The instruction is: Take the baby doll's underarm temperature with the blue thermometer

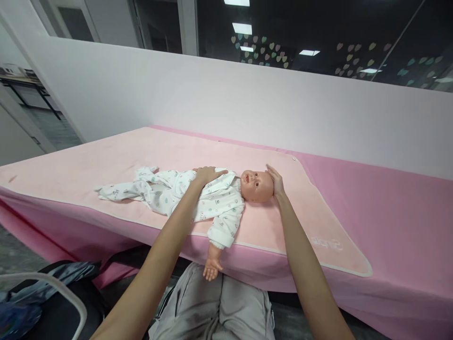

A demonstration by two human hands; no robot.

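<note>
A baby doll (257, 186) lies on its back across the table, its head to the right. It wears a white printed top (217, 200) and matching white trousers (164, 189), whose legs trail off flat to the left. One doll arm (213, 262) hangs over the front edge. Resting on the doll's belly is my left hand (209, 174), with its fingers laid out flat. Against the crown of the doll's head is my right hand (276, 180), fingers extended along the top and back; part of its palm is hidden.
A peach mat (123, 146) with a pale border covers much of the pink-draped table (389, 212). Behind rises a white partition (247, 104) with dark glass above. A black chair (67, 297) holding clothing stands at lower left. My legs (212, 302) are against the front edge.
</note>
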